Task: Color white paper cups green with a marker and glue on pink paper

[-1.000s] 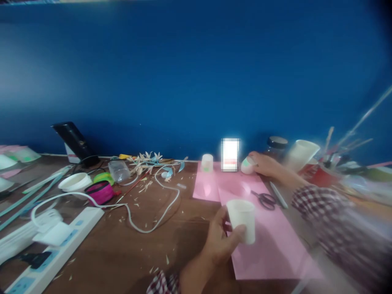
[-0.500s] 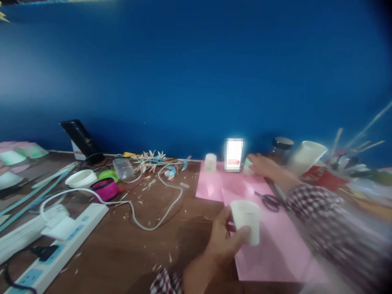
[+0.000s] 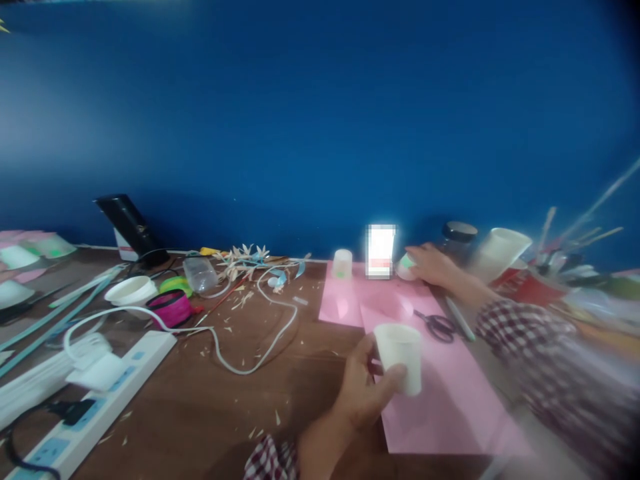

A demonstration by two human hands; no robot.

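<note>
My left hand [image 3: 367, 380] is closed around a white paper cup [image 3: 403, 357], its open mouth facing up, above the pink paper [image 3: 440, 413]. Reaching to the back, my right hand [image 3: 427, 263] has its fingers around a smaller-looking white cup [image 3: 405, 267] with a green patch. That cup is partly covered by the fingers and looks slightly tilted. Another white cup [image 3: 343, 265] with a green mark stands upside down on the pink paper to the left. Between these two is a bright, pixelated upright panel [image 3: 380, 250]. Dark-handled scissors [image 3: 439, 327] lie on the paper below my right hand.
A white power strip [image 3: 115, 393] and a looping white cable [image 3: 240, 370] lie on the left. Behind them are a pink tape roll [image 3: 173, 308], a clear plastic cup [image 3: 200, 275] and wood shavings [image 3: 245, 260]. A dark-lidded jar [image 3: 459, 233] and a tilted white cup [image 3: 503, 253] stand at right.
The small cup at my right hand has tilted a little, and my right hand has shifted slightly. My left hand still holds its cup. The whole view has moved slightly.
</note>
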